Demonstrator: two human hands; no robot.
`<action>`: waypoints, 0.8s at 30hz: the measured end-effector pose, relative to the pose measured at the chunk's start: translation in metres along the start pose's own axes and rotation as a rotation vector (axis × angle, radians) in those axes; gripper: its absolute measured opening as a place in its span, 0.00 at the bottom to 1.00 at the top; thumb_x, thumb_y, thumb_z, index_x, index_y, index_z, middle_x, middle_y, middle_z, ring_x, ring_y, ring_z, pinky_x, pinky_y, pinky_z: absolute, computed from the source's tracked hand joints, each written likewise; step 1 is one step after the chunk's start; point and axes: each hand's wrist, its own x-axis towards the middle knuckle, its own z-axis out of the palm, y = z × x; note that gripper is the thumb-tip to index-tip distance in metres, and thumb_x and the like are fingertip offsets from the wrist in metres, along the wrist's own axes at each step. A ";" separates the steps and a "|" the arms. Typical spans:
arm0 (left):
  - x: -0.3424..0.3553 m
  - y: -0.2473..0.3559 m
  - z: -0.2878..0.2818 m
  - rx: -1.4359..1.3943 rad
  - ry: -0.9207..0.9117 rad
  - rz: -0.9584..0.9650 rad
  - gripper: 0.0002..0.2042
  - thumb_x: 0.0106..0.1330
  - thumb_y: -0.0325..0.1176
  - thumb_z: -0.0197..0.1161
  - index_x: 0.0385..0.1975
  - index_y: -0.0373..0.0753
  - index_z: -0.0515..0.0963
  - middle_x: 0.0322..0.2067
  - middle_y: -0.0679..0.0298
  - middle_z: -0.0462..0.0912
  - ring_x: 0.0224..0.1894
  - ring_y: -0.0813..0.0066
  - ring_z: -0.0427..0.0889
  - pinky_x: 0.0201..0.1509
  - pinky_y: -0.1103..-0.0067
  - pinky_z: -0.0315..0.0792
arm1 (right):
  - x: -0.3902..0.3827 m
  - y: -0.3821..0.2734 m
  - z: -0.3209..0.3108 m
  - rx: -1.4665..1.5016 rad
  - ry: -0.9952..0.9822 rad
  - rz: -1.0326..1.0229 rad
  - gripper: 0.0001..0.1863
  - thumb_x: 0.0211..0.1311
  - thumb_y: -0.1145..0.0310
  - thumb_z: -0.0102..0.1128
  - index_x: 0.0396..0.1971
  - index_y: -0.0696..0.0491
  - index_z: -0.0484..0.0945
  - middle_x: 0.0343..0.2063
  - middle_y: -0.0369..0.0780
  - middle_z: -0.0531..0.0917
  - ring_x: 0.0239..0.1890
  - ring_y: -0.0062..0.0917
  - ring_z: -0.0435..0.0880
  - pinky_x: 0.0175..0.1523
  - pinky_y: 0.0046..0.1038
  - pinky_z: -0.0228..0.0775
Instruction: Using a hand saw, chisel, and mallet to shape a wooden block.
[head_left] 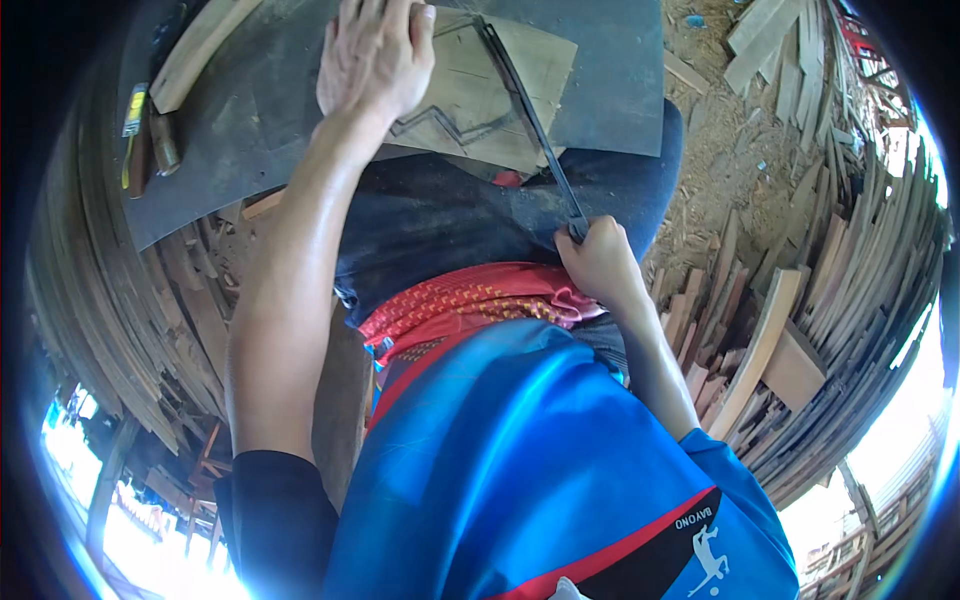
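Observation:
My left hand (375,62) lies at the top of the view on the left part of a thin tan board (515,80), fingers stretched forward and fingertips partly out of frame. Dark angular lines or cuts run across the board, which rests on a dark grey sheet (615,80). My right hand (600,255) is closed round the handle of a long, narrow black saw (540,130), which reaches diagonally up over the board's right part. Below the board are my dark-clad legs.
At the left edge of the sheet lie a yellow box cutter (134,115), other hand tools and a curved wooden piece (200,55). Stacked wooden slats (120,290) line the left; more slats and offcuts (760,340) lie right, on ground (715,150) strewn with shavings.

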 end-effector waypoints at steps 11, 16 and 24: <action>0.013 0.003 -0.010 0.051 0.038 -0.032 0.10 0.78 0.37 0.48 0.42 0.38 0.73 0.44 0.54 0.76 0.51 0.52 0.73 0.57 0.61 0.67 | -0.007 0.016 -0.012 -0.067 -0.077 0.066 0.20 0.60 0.60 0.65 0.30 0.67 0.79 0.33 0.64 0.82 0.43 0.61 0.82 0.49 0.51 0.73; 0.009 0.002 -0.004 0.037 0.049 -0.026 0.10 0.78 0.37 0.48 0.41 0.38 0.73 0.44 0.55 0.76 0.52 0.53 0.73 0.57 0.62 0.68 | 0.029 -0.012 -0.006 -0.058 -0.003 0.095 0.21 0.58 0.60 0.65 0.27 0.68 0.80 0.27 0.61 0.83 0.38 0.59 0.84 0.45 0.50 0.78; 0.008 0.003 -0.007 0.014 0.031 -0.018 0.10 0.78 0.37 0.49 0.41 0.38 0.74 0.44 0.56 0.76 0.52 0.54 0.73 0.57 0.62 0.68 | 0.039 -0.035 -0.013 -0.043 -0.076 0.202 0.20 0.57 0.61 0.66 0.32 0.68 0.82 0.32 0.64 0.83 0.43 0.58 0.84 0.48 0.49 0.78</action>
